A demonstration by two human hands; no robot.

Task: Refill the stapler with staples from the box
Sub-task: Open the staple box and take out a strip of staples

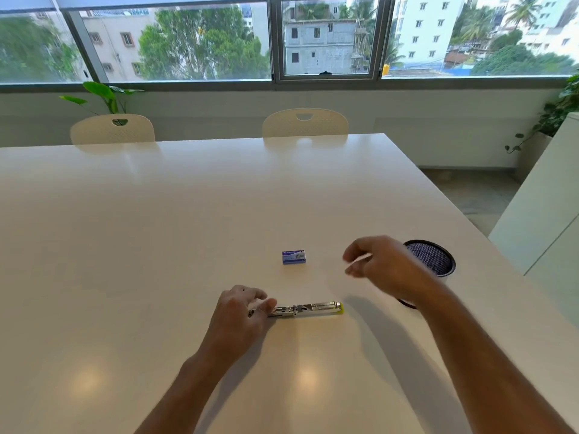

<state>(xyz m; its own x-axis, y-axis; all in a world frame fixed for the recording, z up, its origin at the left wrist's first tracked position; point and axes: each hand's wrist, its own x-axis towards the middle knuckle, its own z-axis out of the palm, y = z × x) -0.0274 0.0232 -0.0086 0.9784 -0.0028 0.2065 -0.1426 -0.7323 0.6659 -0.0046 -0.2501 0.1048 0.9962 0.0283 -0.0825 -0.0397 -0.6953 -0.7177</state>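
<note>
Table (156, 230) white, glossy, by windows; left grip (241, 311) pins stapler (308, 309), right grip (379, 264) blurred, can't tell.

One stapler (305, 309), one staple box (294, 257), one mesh cup (434, 258), two hands (241, 311) (380, 264), two chairs (112, 129) (305, 123), one table (188, 214).

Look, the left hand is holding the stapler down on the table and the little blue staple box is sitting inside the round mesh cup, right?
Not quite. The head view shows the left hand on the stapler, but the blue staple box lies on the bare table, apart from the mesh cup, not inside it.
</note>
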